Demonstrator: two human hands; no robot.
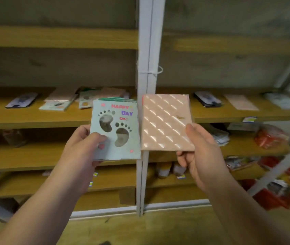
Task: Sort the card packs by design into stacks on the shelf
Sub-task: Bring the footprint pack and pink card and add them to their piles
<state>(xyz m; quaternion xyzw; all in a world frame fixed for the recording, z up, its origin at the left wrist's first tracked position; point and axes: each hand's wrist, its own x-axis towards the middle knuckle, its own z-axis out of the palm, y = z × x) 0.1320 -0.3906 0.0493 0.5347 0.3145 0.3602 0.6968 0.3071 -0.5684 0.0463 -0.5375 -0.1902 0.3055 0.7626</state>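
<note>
Wooden shelves on a white metal upright fill the background, running left and right of the post. Near the camera, the left hand is closed on a pale mint card pack with two cut-out footprints and coloured "HAPPY DAY OK" lettering, thumb pressed on its front near the lower left corner, fingers hidden behind it. Just beside it, the right hand is closed on a glossy pink card pack with a quilted diamond pattern, thumb on the front at its right edge, fingers curled under the lower edge. Both packs are held upright in the air in front of the post, nearly touching edge to edge.

On the far shelf to the left lie a dark phone-shaped pack, a small stack with a pink pack on mint ones, and a looser pile of mint and pink packs. On the same level to the right lie another dark pack, a flat pink pack and a blurred pale pack. Lower shelves on the right hold red and orange bags, too blurred to identify.
</note>
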